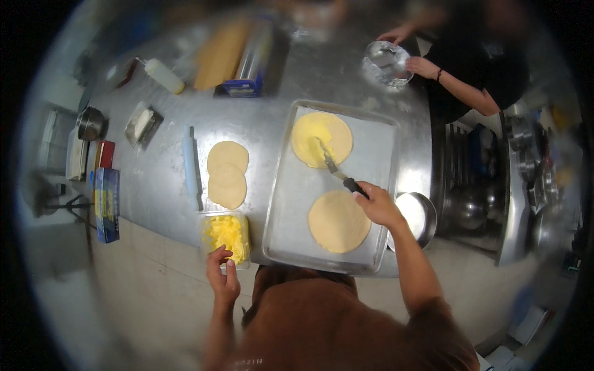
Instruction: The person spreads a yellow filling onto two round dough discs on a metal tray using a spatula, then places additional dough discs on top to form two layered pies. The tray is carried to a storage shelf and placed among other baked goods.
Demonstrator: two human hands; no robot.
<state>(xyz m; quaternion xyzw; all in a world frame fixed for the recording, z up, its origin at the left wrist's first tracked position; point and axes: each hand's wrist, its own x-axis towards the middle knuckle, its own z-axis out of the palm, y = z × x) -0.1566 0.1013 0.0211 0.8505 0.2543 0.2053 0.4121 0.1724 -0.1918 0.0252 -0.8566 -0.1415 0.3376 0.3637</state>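
My right hand grips the black handle of an offset spatula. Its blade rests on the far dough round, where a glossy yellow spread covers part of the top. A plain dough round lies nearer to me on the same paper-lined baking tray. My left hand hovers at the near edge of a clear tub filled with soft yellow spread. Its fingers are loosely curled, with the thumb apart and nothing held.
Two overlapping dough rounds and a rolling pin lie left of the tray. A round metal pan stands by my right forearm. Across the table, another person's hands hold a foil-lined round pan. A squeeze bottle lies far left.
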